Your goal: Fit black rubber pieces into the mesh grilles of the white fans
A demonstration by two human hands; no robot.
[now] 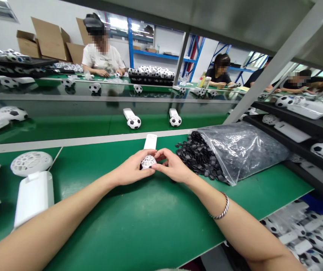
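Note:
A white device with a round lattice head (pixel 149 162) and a flat rectangular handle (pixel 150 142) is between my hands, above the green bench; its handle points away from me. My left hand (pixel 134 167) is closed around the left side of the head. Curled in from the right, my right hand (pixel 174 165) has its thumb and index finger against the head's right side. A small dark patch shows by the right thumb tip, partly covered. Just right of that hand, small black pieces (pixel 198 156) spill from a clear plastic bag (pixel 243 150).
More white devices (pixel 34 195) lie at the left. Two with black-patched ball heads (pixel 133 121) sit on the green belt (pixel 99 126) beyond the pale ledge. Black trays (pixel 297 131) are stacked right, beside a slanted metal post (pixel 274 64). Co-workers (pixel 103 58) sit across.

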